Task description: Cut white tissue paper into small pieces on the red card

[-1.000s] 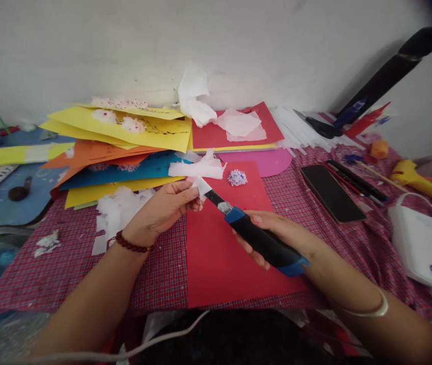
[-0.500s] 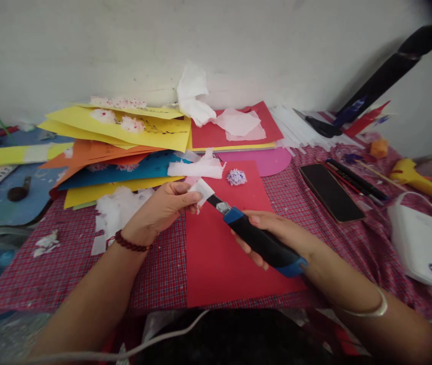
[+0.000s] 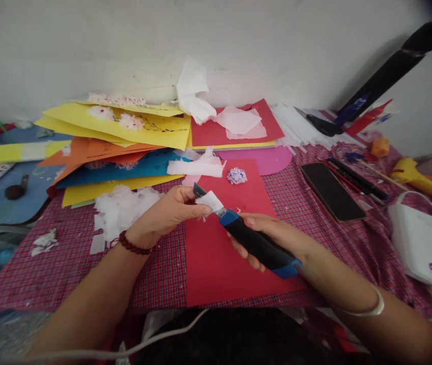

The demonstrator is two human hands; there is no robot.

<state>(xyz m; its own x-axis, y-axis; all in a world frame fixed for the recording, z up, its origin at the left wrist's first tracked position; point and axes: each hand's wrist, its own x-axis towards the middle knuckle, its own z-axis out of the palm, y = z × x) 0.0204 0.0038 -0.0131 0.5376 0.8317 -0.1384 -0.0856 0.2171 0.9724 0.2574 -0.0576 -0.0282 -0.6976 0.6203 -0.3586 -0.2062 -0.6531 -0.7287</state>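
My right hand (image 3: 263, 230) is wrapped round the black and blue handle of a utility knife (image 3: 256, 243), which points up and to the left. Between the thumb and fingers of my left hand (image 3: 180, 205) is a small piece of white tissue paper (image 3: 210, 201). The knife's blade runs behind or through this paper, and its dark tip shows beyond the upper edge; which of the two I cannot tell. Both hands are above a red paper sheet (image 3: 219, 263). A white paper flower with purple edges (image 3: 236, 176) lies on that sheet, beyond the knife.
Torn white tissue (image 3: 119, 213) lies left of my left hand. Behind it is a stack of coloured cards (image 3: 124, 129), some with paper flowers. To the right are a phone (image 3: 332, 190), pens (image 3: 358, 180), a white power bank (image 3: 425, 243) and scissors (image 3: 324, 124).
The knife's blade has pushed further up and left past the paper, so its tip now shows beyond it. The paper sits nearer the handle, and a small scrap shows by the knife.
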